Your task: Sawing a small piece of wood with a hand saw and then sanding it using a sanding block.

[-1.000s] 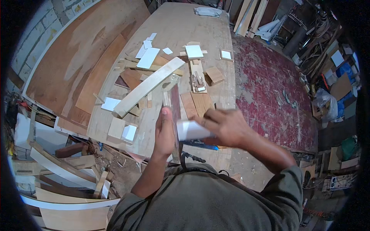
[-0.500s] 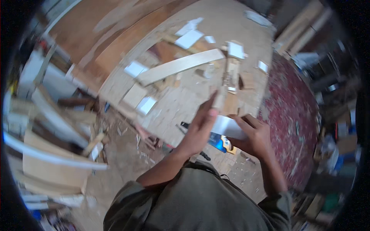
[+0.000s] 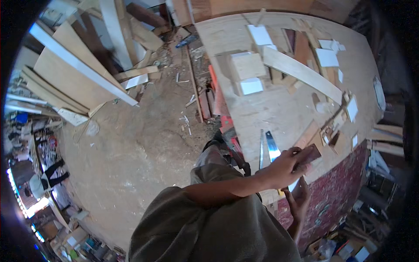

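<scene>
With the left hand (image 3: 284, 167) gripping the brown wooden strip (image 3: 311, 154) and the right hand (image 3: 300, 197) the white piece (image 3: 293, 185), steady wrists should help.

Brown wood piece (image 3: 311, 155) was held in left hand's grip (image 3: 283, 167), white piece (image 3: 293, 185) in right hand's grip (image 3: 301, 197). Saw (image 3: 273, 147), long pale board (image 3: 302, 73) and white-topped block (image 3: 252, 86) were supported by worktop (image 3: 248, 114).

The left forearm (image 3: 227, 189) crosses the torso (image 3: 222, 227), left hand (image 3: 283, 169) curled near the right hand (image 3: 300, 201).
</scene>
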A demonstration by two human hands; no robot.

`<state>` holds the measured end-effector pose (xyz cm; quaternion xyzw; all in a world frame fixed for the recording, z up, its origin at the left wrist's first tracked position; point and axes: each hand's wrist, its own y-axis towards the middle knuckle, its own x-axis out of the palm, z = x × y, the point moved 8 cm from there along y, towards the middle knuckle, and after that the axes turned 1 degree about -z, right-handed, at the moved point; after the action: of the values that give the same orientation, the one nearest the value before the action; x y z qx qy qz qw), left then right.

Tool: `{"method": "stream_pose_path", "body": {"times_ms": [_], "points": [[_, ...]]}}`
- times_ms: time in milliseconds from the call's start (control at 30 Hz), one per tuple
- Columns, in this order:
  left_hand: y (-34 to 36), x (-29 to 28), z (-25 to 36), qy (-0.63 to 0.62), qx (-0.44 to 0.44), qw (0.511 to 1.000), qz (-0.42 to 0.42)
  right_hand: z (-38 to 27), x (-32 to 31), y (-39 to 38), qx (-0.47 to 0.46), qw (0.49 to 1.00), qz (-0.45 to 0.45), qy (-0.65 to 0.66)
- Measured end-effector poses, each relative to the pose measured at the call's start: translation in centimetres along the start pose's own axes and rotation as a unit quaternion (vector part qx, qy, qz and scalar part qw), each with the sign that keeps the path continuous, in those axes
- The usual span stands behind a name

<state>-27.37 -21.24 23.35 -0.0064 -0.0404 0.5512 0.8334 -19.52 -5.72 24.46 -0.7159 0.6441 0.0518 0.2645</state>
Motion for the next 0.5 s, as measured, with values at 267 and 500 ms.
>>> {"method": "stream_pose_path", "body": {"times_ms": [267,500], "points": [[-0.8,-4.5,-0.2,-0.057,-0.005,0.997,0.051,-2.9,1.7,2.3,0.081,0.985,-0.109,-0.105],[-0.8,-5.1,-1.4,-0.152,0.005,0.988,0.036,-3.0,2.2,1.0,0.061,0.995,-0.072,0.020]]}}
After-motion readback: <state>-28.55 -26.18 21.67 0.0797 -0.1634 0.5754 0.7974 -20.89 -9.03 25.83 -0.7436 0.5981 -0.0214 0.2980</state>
